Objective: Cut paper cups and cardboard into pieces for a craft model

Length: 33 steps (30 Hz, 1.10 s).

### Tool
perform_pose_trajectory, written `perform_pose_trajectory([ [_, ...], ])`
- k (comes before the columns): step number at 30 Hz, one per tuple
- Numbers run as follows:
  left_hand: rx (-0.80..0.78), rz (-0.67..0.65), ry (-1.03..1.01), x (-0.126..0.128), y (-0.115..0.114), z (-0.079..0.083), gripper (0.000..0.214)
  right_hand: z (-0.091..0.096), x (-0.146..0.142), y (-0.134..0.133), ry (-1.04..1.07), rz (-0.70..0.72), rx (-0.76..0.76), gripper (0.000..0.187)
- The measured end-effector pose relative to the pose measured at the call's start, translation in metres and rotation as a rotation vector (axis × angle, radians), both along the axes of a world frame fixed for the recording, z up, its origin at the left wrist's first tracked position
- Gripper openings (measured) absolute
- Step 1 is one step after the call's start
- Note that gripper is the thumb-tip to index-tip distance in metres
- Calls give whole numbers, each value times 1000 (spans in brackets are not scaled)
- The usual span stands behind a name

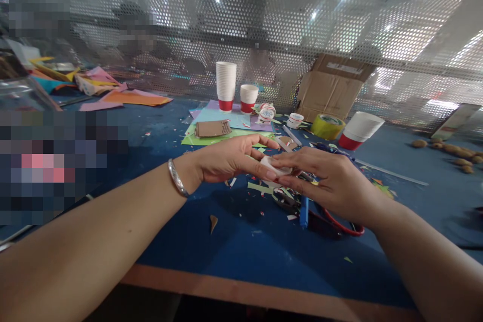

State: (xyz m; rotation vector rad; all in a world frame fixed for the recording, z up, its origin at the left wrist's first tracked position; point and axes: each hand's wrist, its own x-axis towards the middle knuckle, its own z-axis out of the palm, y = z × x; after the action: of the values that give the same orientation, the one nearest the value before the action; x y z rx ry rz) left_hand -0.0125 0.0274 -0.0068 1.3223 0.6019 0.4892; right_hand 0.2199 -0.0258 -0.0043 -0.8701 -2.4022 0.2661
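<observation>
My left hand (230,158) and my right hand (324,181) meet above the blue table (241,241), both pinching a small white piece (273,166) between their fingertips. A silver bracelet (177,177) sits on my left wrist. Under my right hand lie red-handled scissors (341,226), a blue pen (304,212) and paper scraps.
A stack of white-and-red paper cups (226,85), a single cup (248,97) and a tipped stack (358,130) stand at the back. Nearby are yellow tape (326,126), a cardboard box (332,85), a brown card piece (212,128) on coloured sheets, and peanuts (449,150) at right. A perforated screen closes the back.
</observation>
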Motion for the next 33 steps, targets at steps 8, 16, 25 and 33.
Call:
perform_pose_trajectory([
  [8,-87,-5,-75,0,5,2,59,0,-2,-2,-4,11,65,33],
  [16,-65,-7,-25,-2,3,1,65,0,-2,-1,2,19,60,33],
  [25,-64,-24,-52,-3,4,2,64,1,-3,-3,-4,30,105,32],
  [33,-96,19,-100,1,3,5,38,0,-6,-4,-40,35,164,33],
])
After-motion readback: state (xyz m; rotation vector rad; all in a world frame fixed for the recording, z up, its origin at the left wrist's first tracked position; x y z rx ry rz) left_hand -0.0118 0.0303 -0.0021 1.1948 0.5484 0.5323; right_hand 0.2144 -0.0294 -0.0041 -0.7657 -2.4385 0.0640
